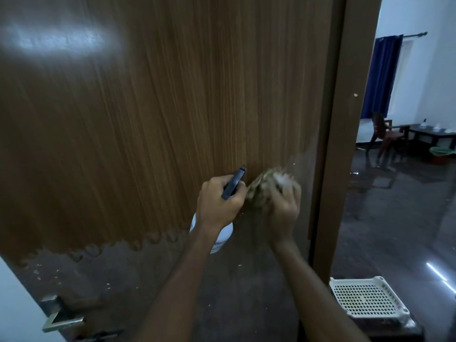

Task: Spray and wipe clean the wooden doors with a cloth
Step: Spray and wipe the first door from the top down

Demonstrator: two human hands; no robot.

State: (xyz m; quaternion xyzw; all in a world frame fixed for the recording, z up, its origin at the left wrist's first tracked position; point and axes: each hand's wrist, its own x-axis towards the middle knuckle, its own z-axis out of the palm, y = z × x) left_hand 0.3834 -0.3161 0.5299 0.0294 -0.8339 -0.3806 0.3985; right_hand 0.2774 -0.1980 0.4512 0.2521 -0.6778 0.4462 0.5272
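a: gripping the white plastic spray bottle with the dark trigger head (229,187), the left hand (219,201) has its fingers curled round the neck, nozzle aimed up at the brown wood-grain door (153,99).

b: and the right hand (283,208)?

a: it clutches a bunched, mottled brownish cloth (264,186) and presses it against the door, just right of the bottle. that hand and the cloth are blurred, so i cannot tell the finger detail beyond a curled grip on the cloth.

b: where on the door is this?

a: near its right edge, close to the plain brown door frame (345,144). the upper panel looks bright and streaky; the lower part is duller, with a scalloped boundary between them and small pale flecks on it.

b: anything else around?

a: a metal lever door handle (61,319) at the lower left. a white perforated plastic basket (367,297) sits on the near right, on something dark. farther right, across the glossy dark floor (394,206), stand a dark wooden chair (385,134) and a low dark table (431,134), with a blue curtain (382,75) hanging behind them.
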